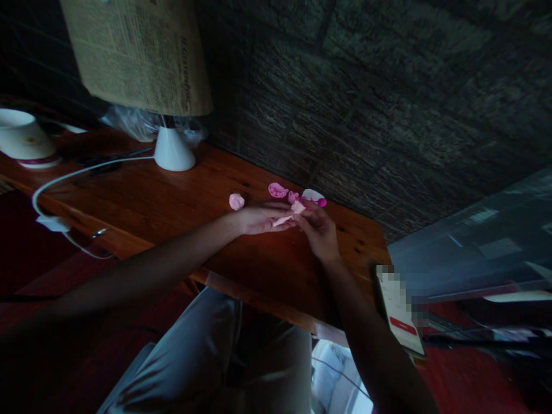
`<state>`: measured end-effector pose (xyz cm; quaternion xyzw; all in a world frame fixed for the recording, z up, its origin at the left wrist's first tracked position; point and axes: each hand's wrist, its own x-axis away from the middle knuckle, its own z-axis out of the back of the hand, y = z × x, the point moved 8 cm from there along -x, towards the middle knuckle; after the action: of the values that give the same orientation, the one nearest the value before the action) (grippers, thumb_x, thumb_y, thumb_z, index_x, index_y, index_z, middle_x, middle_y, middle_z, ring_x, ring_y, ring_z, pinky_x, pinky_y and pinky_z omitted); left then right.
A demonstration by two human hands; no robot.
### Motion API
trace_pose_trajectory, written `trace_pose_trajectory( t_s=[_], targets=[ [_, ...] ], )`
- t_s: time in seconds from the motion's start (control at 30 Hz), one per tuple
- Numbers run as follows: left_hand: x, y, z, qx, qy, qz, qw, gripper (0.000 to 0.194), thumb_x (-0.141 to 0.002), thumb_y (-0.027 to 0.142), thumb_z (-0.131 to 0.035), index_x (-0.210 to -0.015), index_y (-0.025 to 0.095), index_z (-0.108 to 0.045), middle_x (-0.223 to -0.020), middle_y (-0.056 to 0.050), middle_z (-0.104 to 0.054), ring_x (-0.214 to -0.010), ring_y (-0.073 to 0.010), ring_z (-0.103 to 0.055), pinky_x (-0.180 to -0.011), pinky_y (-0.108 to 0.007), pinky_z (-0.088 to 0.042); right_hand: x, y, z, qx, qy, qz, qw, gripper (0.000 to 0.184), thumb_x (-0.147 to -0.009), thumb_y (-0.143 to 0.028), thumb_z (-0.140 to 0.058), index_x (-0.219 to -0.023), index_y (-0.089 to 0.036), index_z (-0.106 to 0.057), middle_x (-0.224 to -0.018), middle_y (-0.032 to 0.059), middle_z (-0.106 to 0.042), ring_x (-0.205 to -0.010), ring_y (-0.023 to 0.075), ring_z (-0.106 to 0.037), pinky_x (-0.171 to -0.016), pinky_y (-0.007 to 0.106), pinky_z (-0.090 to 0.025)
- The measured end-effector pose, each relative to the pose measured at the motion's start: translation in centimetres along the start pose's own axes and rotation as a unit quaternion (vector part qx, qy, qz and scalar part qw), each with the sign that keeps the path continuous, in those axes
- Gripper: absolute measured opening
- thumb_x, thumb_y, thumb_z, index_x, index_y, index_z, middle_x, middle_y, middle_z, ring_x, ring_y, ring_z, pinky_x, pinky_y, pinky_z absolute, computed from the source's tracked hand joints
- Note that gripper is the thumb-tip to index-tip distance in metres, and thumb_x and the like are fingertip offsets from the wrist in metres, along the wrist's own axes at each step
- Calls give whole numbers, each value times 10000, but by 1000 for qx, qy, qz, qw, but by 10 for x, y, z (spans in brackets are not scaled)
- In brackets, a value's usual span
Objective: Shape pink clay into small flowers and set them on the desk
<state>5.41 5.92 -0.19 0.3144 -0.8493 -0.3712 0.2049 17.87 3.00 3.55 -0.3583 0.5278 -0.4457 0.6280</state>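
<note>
My left hand [259, 219] lies palm up over the wooden table [172, 195], fingers stretched out, with a pale pink strip of clay [288, 217] resting on its fingers. My right hand [319, 233] meets it from the right, fingers pinched on the end of that clay piece. Just beyond the hands lie a pink clay ball [236, 201], a flattened pink clay piece [278, 190], a small white piece [312, 194] and a magenta tool [318, 202].
A white lamp base [173, 150] with a newspaper-print shade [138, 52] stands at the back, its white cable [64, 178] running left. A white bowl [21, 135] sits far left. A card [399, 313] lies at the table's right edge. A dark stone wall [366, 98] rises behind.
</note>
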Motion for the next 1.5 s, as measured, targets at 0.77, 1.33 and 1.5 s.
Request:
trace_pose_trajectory(
  t_s=[0.77, 1.33, 1.5],
  targets=[
    [-7, 3, 21, -17, 68, -50, 996, 236, -764, 115, -843, -983, 138, -759, -918, -35, -758, -763, -69, -664, -719, -194, -497, 4, 9, 2, -25, 57, -92, 994, 351, -695, -516, -819, -871, -214, -784, -698, -7, -713, -588, 127, -597, -567, 278, -489],
    [0, 19, 8, -98, 66, -131, 984, 137, -741, 138, -836, -867, 124, -782, -897, -46, -773, -856, -121, -705, -933, -312, -534, 5, 7, 3, -42, 74, -94, 992, 360, -715, -539, -801, -881, -220, -788, -666, -14, -677, -582, 122, -555, -582, 285, -464],
    [1, 20, 9, -98, 80, -163, 978, 224, -664, 150, -882, -853, 105, -772, -893, -48, -773, -854, -138, -726, -980, -372, -550, 6, 9, 4, -57, 92, -100, 989, 348, -680, -507, -822, -865, -216, -782, -641, -22, -660, -578, 124, -535, -573, 289, -450]
  ],
)
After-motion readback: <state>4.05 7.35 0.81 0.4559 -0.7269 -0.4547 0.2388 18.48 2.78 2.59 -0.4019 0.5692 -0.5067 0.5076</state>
